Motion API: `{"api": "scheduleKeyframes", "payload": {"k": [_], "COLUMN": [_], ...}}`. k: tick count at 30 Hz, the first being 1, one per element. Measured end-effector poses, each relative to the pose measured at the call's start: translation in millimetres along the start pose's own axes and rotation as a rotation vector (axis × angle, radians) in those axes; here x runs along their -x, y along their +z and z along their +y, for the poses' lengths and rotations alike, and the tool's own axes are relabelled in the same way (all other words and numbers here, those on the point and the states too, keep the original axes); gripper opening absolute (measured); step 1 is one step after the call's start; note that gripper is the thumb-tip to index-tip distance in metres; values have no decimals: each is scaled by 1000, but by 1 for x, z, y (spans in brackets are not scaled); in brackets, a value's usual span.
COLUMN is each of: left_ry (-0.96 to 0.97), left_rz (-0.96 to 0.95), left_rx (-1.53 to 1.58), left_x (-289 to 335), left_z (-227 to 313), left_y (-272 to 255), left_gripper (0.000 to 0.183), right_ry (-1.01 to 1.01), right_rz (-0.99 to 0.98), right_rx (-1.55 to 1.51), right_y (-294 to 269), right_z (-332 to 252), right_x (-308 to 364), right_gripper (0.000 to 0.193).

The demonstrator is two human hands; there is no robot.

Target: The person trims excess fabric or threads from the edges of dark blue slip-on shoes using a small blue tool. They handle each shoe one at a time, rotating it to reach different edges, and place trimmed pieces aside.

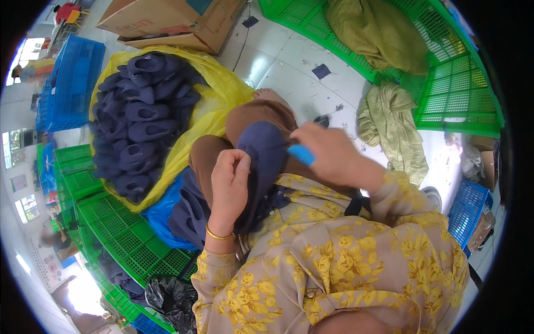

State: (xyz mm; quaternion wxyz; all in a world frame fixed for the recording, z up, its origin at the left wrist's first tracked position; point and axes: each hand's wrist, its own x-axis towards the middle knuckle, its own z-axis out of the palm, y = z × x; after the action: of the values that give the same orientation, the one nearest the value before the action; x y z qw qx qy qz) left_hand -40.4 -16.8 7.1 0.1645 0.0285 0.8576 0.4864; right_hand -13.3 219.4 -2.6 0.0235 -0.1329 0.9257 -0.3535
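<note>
A navy fabric shoe upper [263, 147] lies across my lap, its rounded end toward my knees. My left hand [230, 181] grips its left edge, thumb and fingers pinched together. Just to the right of the upper, my right hand [334, 153] is closed around a small tool with a bright blue handle [301, 154]. Motion smears that hand, and the tool's tip is too blurred to make out. More navy uppers [188, 210] rest by my left forearm, over blue plastic.
An open yellow bag [222, 100] piled with navy uppers [146, 111] stands at the left. Green crates [128, 234] stand beside it, and a cardboard box [167, 22] behind. At the right are another green crate [456, 100] and a crumpled woven sack [389, 122]. Scraps dot the floor.
</note>
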Motion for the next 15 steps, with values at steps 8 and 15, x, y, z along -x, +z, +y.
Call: {"api": "scheduleKeyframes", "payload": {"k": [8,15], "left_ry": [-103,-85], "left_rz": [-69,-60], "left_rx": [211,189], "left_x": [2,4], "left_z": [0,-1], "left_y": [0,2], "left_gripper": [13,10], "right_ry": [-221,-168], "right_rz": [-96,-156], "right_rx": [223,210], "right_y": [30,32], "right_z": [-27,-29], "right_x": [-17,-17], "right_gripper": [21,19]}}
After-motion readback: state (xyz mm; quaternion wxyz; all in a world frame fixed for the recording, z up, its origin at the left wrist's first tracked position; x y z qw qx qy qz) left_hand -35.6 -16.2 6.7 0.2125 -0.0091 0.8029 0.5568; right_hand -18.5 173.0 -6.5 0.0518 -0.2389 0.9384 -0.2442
